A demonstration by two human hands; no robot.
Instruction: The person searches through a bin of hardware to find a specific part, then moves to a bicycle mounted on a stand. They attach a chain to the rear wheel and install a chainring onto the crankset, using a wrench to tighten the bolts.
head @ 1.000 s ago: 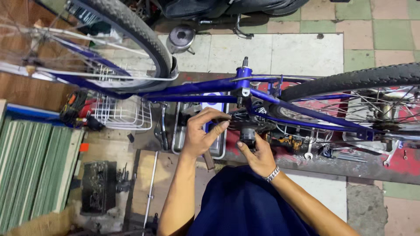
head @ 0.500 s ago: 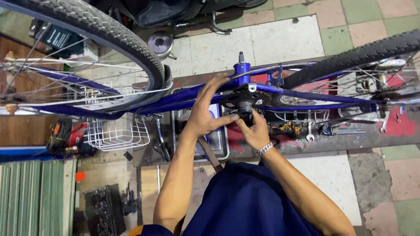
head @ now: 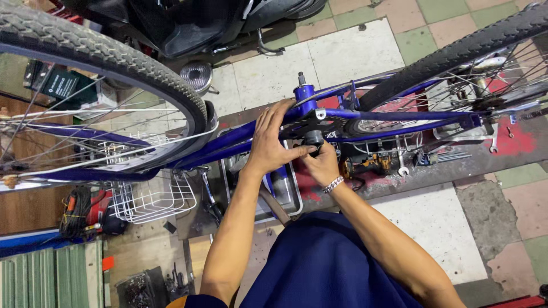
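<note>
Hands meet under the blue bike frame point(head: 354, 117): left hand point(head: 271, 142) braces the tube, thumb on the black cylinder point(head: 313, 138) at the crank, while right hand point(head: 322, 164) grips it from below for purchase.

One head-worn view looks steeply down, close above the left hand point(head: 273, 142) and right hand point(head: 321, 163); floor tiles point(head: 342, 51) lie beyond them.
</note>
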